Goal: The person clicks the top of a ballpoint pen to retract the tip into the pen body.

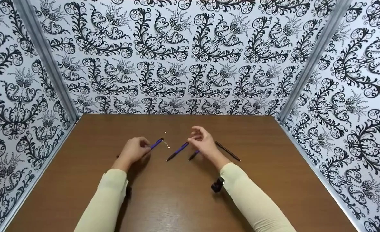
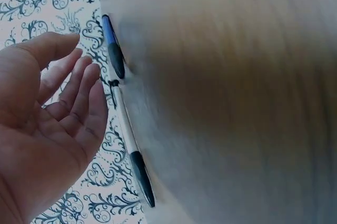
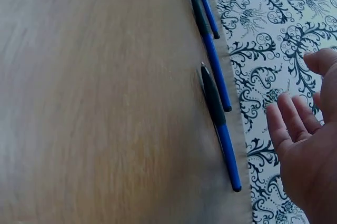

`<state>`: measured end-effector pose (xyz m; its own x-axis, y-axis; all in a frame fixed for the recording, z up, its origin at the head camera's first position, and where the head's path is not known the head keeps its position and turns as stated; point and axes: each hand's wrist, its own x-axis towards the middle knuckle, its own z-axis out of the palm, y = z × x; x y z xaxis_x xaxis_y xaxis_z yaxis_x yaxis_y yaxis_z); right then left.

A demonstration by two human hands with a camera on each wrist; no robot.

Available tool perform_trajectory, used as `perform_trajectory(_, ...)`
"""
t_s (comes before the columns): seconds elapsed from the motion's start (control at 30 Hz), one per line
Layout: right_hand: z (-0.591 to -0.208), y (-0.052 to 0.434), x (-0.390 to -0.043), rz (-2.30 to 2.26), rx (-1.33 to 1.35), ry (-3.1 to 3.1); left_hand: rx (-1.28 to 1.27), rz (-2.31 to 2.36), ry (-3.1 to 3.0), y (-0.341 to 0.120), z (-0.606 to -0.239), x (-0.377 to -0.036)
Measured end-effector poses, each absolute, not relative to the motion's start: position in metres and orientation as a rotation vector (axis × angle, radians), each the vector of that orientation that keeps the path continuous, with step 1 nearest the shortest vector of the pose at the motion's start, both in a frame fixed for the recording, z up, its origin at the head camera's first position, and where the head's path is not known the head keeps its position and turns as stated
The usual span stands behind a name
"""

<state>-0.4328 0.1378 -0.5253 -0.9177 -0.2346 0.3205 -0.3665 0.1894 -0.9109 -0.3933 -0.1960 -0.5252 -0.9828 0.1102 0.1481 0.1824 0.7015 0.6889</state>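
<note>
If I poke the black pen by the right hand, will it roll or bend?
The black pen might roll, as it lies on its side on a flat, smooth-looking table. It probably won't bend, since it looks straight and stiff. It's likely light too, being so thin.

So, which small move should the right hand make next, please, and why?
Perhaps the right hand should come down and pinch the blue pen that it partly hides in the head view. The right wrist view shows that this hand holds nothing and does not touch that pen, which lies close by.
</note>
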Motion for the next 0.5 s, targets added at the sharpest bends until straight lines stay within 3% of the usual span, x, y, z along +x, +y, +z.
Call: perform_trajectory(0.5, -0.531, 0.135, -0.435, 1.850, 0.576, -2.353, -0.438, -1.315, -2.716, -0.153, -0.520, -0.388)
